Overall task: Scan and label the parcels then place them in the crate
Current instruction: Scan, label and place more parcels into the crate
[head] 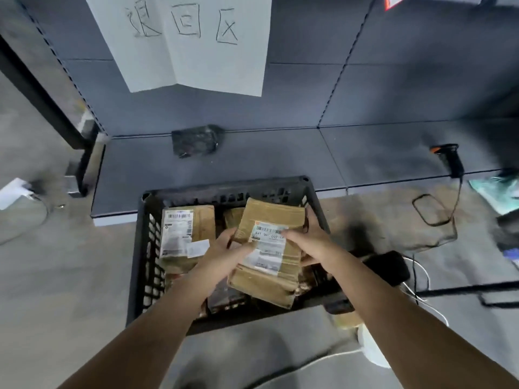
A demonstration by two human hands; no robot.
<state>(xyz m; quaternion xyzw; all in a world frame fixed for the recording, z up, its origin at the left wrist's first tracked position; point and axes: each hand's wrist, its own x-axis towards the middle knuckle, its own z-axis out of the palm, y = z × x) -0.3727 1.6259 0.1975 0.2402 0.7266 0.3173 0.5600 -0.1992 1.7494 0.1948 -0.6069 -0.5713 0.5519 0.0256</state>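
Both hands — left hand [224,249], right hand [307,242] — gripped a taped brown rectangular parcel [269,254], fingers curled round its edges, over the perforated black plastic crate [140,248].

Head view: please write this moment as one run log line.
step: placing | left hand: grips parcel | right hand: grips parcel | parcel: over crate, label up | scanner: on shelf, untouched

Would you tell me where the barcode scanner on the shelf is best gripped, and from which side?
Probably by its handle, from the front and above: the barcode scanner lies flat on the shelf with the handle pointing toward the front edge and the orange head at the back.
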